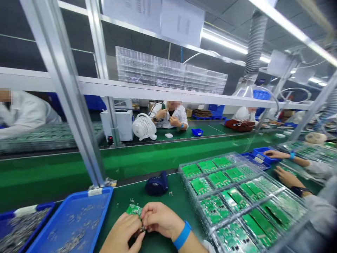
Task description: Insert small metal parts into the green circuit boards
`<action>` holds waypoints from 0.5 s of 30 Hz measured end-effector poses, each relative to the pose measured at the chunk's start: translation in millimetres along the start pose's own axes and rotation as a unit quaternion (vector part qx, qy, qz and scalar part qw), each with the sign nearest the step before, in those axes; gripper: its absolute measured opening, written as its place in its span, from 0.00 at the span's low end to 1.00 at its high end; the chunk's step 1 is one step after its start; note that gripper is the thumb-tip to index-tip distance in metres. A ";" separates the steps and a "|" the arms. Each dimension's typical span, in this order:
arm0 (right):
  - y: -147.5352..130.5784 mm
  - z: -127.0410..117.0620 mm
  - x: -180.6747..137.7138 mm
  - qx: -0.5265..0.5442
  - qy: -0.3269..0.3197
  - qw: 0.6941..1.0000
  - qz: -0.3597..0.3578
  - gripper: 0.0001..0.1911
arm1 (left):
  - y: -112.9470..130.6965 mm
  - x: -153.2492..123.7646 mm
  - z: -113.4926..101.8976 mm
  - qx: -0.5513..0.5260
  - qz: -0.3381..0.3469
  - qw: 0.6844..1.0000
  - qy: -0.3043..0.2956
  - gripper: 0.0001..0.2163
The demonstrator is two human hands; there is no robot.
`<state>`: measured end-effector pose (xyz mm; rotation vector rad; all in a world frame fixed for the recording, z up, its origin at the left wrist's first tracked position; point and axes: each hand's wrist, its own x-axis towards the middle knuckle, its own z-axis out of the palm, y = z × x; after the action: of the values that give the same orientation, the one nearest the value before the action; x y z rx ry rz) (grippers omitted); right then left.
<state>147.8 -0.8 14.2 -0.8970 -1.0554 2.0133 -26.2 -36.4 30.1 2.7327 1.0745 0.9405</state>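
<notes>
Low in the head view, my left hand (122, 233) and my right hand (159, 218) meet over the green mat. Both are closed round a small green circuit board (133, 209), which sticks out above my left fingers. A blue band (182, 234) circles my right wrist. Small loose parts lie on the mat just beyond the board.
Two blue trays (79, 218) of small metal parts sit at my left. Clear stacked trays of green boards (231, 196) fill the right. A dark blue fan (157, 184) lies ahead, beside the green conveyor (147, 158). A co-worker's hands (286, 177) work at right; others sit opposite.
</notes>
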 end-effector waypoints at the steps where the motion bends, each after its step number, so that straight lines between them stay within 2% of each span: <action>1: -0.9 1.6 -2.5 -0.004 -0.005 1.000 -0.004 0.18 | 1.3 -0.1 0.4 0.021 0.014 1.000 0.001 0.08; 5: -4.0 5.0 -11.2 -0.027 -0.029 0.999 -0.017 0.17 | -0.7 -3.0 9.5 0.102 0.056 0.992 0.039 0.11; 10: 0.6 -5.3 -1.0 -0.043 -0.066 0.997 -0.003 0.17 | -19.5 -7.4 21.3 0.189 0.078 0.976 0.076 0.12; 15: 4.8 -3.7 -0.1 -0.030 -0.021 0.999 -0.021 0.20 | -22.0 -9.6 24.1 0.220 0.074 0.969 0.083 0.12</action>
<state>149.7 -1.5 8.5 -0.8589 -1.1531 1.9833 -31.3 -22.0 -0.2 3.1759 1.2535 1.0792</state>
